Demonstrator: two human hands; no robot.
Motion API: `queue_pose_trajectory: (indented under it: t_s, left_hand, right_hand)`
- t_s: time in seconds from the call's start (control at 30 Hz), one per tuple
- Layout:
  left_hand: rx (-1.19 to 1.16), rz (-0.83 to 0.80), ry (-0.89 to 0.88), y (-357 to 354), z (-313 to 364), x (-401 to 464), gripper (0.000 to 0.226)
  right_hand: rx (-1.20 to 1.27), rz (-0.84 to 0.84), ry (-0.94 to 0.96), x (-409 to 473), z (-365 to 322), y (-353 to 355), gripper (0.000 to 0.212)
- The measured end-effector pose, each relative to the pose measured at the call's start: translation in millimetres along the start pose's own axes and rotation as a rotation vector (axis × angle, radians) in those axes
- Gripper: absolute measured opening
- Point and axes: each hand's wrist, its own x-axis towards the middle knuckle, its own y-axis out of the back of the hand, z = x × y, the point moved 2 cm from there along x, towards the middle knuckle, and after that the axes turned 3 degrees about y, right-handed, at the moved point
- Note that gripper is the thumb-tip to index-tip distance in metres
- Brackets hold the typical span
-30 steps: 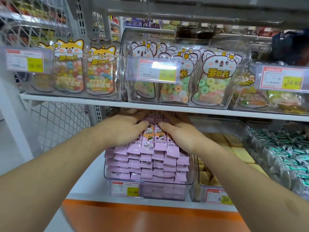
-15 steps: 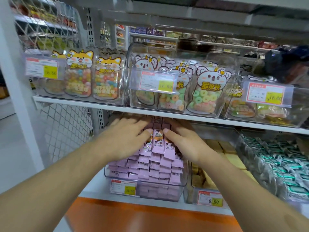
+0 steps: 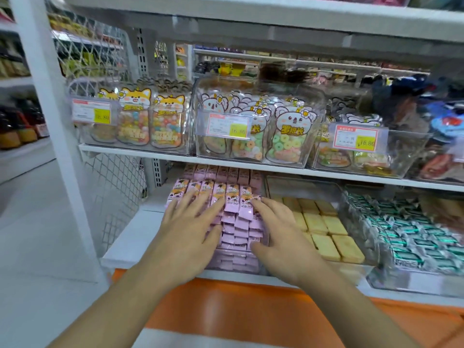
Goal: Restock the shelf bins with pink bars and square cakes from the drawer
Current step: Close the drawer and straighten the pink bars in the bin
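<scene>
Both hands, left (image 3: 190, 229) and right (image 3: 281, 237), lie flat with spread fingers, gripping nothing, on the pink bars (image 3: 236, 209) heaped in their bin; pressing unevenly could slide bars off the front.

Both forearms are bare, no sleeves; left hand (image 3: 190, 229) and right hand (image 3: 281, 237) wear nothing

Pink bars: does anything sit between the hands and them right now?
Nothing visible. The left hand and right hand lie flat, fingers straight, directly on the pink bars stacked in their bin.
</scene>
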Motion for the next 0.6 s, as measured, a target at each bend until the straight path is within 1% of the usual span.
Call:
queue_pose_trajectory:
  t_s: [0.2,0.33,0.6]
  left_hand:
    - [-0.019,-0.002,0.074,-2.2,-11.8,0.0,0.07]
    - [-0.036,-0.006,0.085,-7.7,-13.4,2.0,0.062]
    - [-0.054,0.013,0.106,-4.0,-9.3,1.5,0.061]
  right_hand:
    - [0.018,-0.043,-0.009,3.1,-5.0,-2.1,0.089]
    - [-0.001,-0.042,0.019,8.6,-7.6,-7.0,0.088]
    - [-0.004,-0.036,0.03,9.3,-5.2,-6.0,0.088]
